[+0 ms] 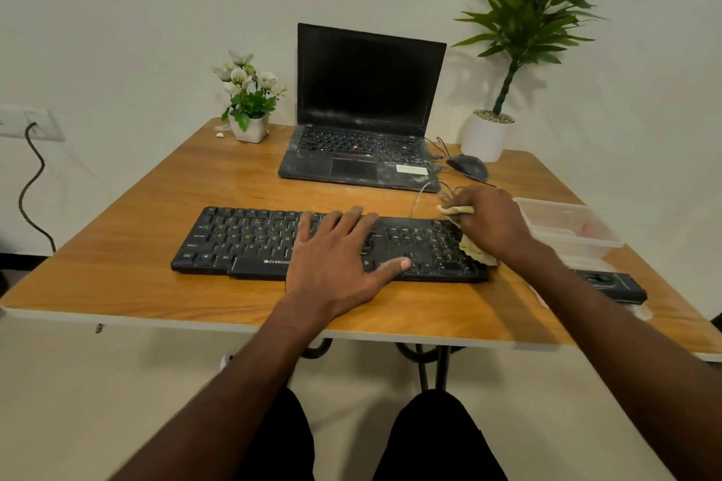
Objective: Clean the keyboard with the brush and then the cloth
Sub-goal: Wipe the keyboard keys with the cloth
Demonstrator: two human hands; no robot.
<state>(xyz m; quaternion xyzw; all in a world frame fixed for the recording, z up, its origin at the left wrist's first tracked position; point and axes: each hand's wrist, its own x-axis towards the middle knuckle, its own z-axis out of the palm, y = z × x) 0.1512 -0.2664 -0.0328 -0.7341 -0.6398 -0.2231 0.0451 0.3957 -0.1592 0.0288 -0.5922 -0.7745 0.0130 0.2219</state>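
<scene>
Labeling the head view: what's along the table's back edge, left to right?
small flower pot → laptop → mouse → tall plant's white pot; the mouse and pot overlap slightly.

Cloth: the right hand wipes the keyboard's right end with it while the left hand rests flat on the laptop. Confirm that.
Not quite. In the head view the left hand rests flat on the keyboard, not the laptop. The rest holds: the right hand presses the cloth on the keyboard's right end.

Wooden table (164,203); keyboard (242,242), laptop (363,121), mouse (468,166), two potted plants, clear tub (566,226)
</scene>
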